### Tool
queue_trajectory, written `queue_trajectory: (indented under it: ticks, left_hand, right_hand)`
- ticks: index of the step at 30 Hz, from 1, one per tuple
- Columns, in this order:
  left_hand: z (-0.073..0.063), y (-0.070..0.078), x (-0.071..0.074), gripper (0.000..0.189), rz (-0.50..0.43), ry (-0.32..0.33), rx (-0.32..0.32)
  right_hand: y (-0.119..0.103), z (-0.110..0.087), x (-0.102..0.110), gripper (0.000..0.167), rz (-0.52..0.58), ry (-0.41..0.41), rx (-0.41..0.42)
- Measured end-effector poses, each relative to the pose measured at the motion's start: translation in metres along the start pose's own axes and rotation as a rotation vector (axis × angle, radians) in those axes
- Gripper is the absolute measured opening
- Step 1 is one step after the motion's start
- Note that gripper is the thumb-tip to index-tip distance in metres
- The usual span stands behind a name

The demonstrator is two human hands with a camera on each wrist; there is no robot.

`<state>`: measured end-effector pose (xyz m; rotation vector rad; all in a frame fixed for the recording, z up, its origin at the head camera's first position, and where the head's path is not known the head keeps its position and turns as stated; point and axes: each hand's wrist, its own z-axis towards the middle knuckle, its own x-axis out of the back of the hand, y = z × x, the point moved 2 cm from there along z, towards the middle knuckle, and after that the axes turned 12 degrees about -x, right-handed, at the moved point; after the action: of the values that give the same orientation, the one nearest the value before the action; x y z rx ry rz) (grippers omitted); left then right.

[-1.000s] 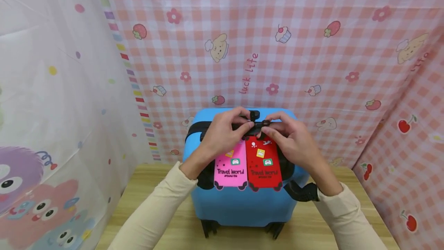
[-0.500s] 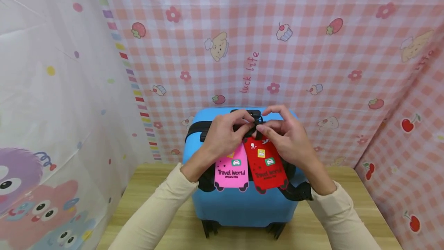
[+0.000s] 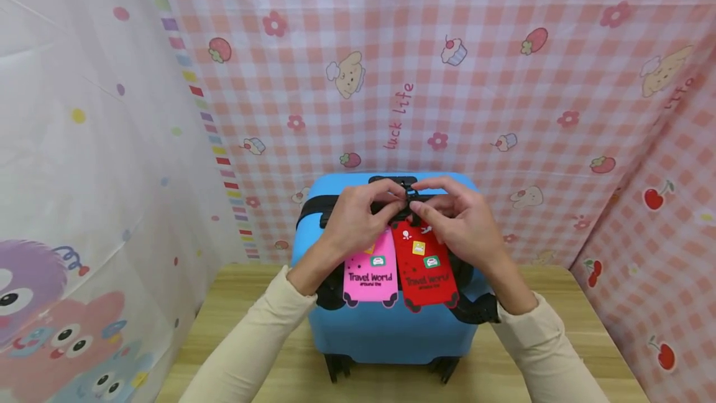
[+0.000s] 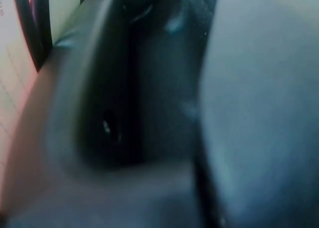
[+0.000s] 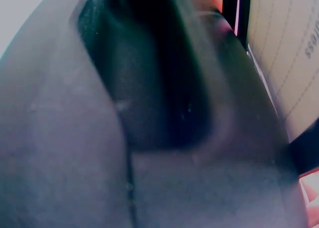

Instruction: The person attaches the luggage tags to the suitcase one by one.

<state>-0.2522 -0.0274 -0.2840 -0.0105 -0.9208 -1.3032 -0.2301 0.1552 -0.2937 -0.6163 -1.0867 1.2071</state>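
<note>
A blue suitcase (image 3: 391, 334) stands upright with its top end towards me in the head view. A pink luggage tag (image 3: 371, 278) and a red luggage tag (image 3: 427, 275) hang side by side over its front. My left hand (image 3: 358, 219) pinches a black strap near the top of the tags with thumb and index finger. Facing it, my right hand (image 3: 467, 222) pinches the black strap loop (image 3: 413, 193) of the red tag. The fingertips of both hands nearly meet there and hide part of the straps.
A black handle part (image 5: 144, 88) fills most of the right wrist view, beside a tag's lined back (image 5: 284, 53). The suitcase stands on a wood-grain surface (image 3: 224, 310), with a pink checked curtain (image 3: 475, 98) close behind and a white printed curtain (image 3: 100, 160) at left.
The red tag swung out to the right, then partly back towards the pink one. My right index finger lifted and came down again on the strap loop. The left hand stayed nearly still.
</note>
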Motion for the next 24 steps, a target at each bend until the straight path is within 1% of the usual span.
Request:
queue_trajectory:
  ticks: [8, 14, 19, 22, 24]
  left_hand:
    - [-0.0018, 0.0000, 0.0007, 0.008, -0.038, -0.005, 0.029]
    - [-0.0033, -0.0010, 0.0004, 0.010, -0.072, -0.005, 0.052]
    - [-0.0052, -0.0026, 0.0012, 0.016, -0.116, -0.007, 0.029]
    - [-0.0055, -0.0033, 0.0017, 0.019, -0.133, -0.007, 0.009]
    - [-0.0057, -0.0034, 0.0021, 0.019, -0.136, -0.007, 0.007]
  right_hand:
    - [0.0002, 0.0004, 0.0000, 0.023, -0.046, 0.039, -0.005]
    - [0.0009, 0.0007, 0.0001, 0.022, -0.059, 0.038, -0.001]
    - [0.0010, 0.0007, -0.0006, 0.022, -0.064, 0.032, 0.006]
    - [0.0016, 0.0008, -0.0008, 0.021, -0.080, 0.045, 0.008]
    - [0.0013, 0.0008, -0.0011, 0.020, -0.091, 0.057, 0.011]
